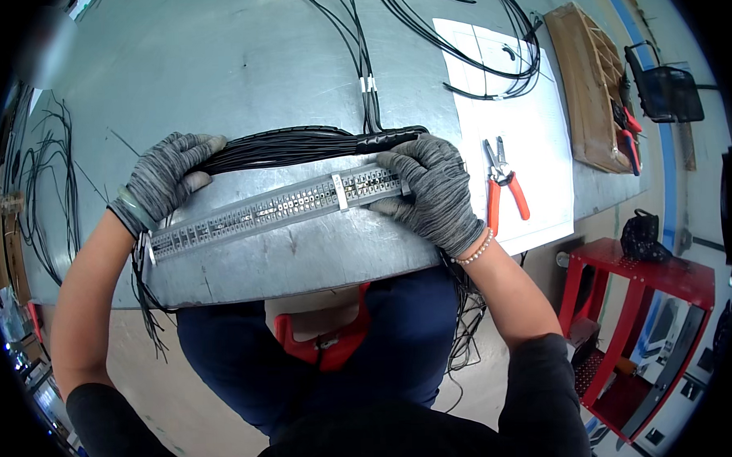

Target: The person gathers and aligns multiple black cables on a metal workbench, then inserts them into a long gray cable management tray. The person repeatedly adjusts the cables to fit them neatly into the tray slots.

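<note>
A thick bundle of black wires (291, 147) lies lengthwise across the metal table, just beyond a long terminal strip (280, 206). The strip has rows of small metal terminals, a clear edge and a pale clip across it, and it slants up to the right. My left hand (161, 178), in a grey knit glove, is closed about the left end of the bundle, its thumb below the wires. Gloved the same way, my right hand (435, 187) grips the right end of the strip, thumb on the near side. Its upper fingers reach the black-wrapped end of the bundle.
Red-handled wire strippers (503, 183) lie on a white paper sheet (546, 190) at the right. Past them stands a wooden box (583, 84). Coiled black cables (529, 62) lie at the far right, loose wires (58, 175) at the left. A red cart (637, 271) stands beyond the table.
</note>
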Demonstrator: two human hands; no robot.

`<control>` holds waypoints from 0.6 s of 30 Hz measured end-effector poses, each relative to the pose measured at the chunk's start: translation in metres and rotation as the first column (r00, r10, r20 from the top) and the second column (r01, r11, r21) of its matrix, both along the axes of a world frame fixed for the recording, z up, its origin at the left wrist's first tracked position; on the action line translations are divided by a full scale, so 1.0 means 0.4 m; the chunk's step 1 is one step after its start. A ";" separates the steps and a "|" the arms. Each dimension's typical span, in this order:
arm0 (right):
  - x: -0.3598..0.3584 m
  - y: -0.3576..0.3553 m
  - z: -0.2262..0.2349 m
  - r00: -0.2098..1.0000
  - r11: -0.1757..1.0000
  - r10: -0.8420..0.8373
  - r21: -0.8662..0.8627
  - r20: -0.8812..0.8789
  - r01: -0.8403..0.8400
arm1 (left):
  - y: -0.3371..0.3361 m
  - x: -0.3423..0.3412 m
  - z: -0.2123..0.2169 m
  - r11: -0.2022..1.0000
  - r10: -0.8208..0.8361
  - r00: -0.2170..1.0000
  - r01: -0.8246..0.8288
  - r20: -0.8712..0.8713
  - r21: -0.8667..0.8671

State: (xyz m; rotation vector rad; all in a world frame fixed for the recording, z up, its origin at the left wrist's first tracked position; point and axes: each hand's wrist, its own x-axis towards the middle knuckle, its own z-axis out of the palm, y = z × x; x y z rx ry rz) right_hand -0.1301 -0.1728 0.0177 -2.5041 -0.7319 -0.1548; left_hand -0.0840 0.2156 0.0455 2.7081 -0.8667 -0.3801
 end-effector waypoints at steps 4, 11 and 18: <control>0.010 0.011 0.004 0.997 0.998 -0.055 0.033 0.060 0.053 | -0.018 0.010 0.033 0.999 0.051 0.991 -0.051 -0.124 0.002; 0.033 0.020 0.010 0.999 0.999 -0.039 0.010 0.024 0.039 | -0.013 0.007 0.045 0.995 0.083 0.978 -0.092 -0.192 -0.038; 0.051 -0.001 0.003 0.999 0.998 -0.023 -0.051 -0.040 0.021 | -0.008 0.010 0.018 0.997 0.028 0.994 -0.035 -0.102 -0.063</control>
